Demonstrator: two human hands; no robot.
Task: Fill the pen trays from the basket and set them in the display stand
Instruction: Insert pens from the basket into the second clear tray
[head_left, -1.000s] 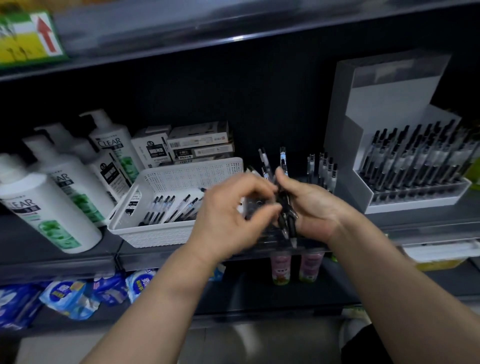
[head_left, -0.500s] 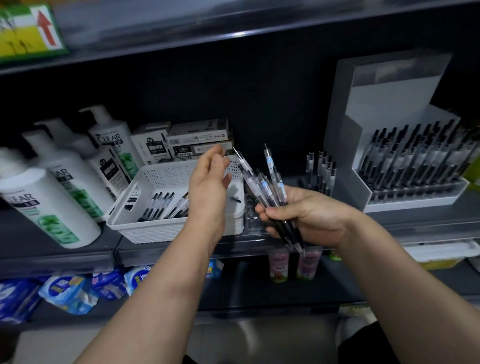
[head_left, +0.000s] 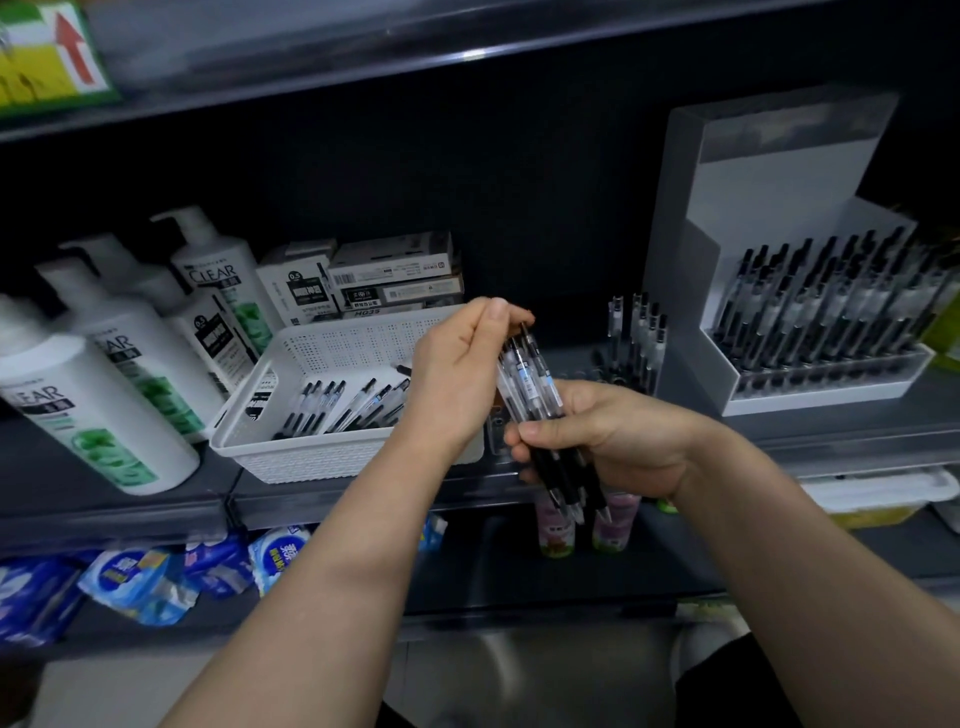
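Two grey shelves (head_left: 831, 436), dark back wall (head_left: 519, 208) | right hand (head_left: 618, 436) grips pens (head_left: 535, 384) | left hand (head_left: 457, 379) pinches their tops | basket (head_left: 311, 462) beside

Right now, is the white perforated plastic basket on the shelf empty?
No, several clear-barrelled black pens lie on the floor of the white perforated plastic basket.

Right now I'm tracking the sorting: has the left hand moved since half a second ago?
Yes. The left hand shifted right, judged against the white perforated plastic basket, to the clear-barrelled pens.
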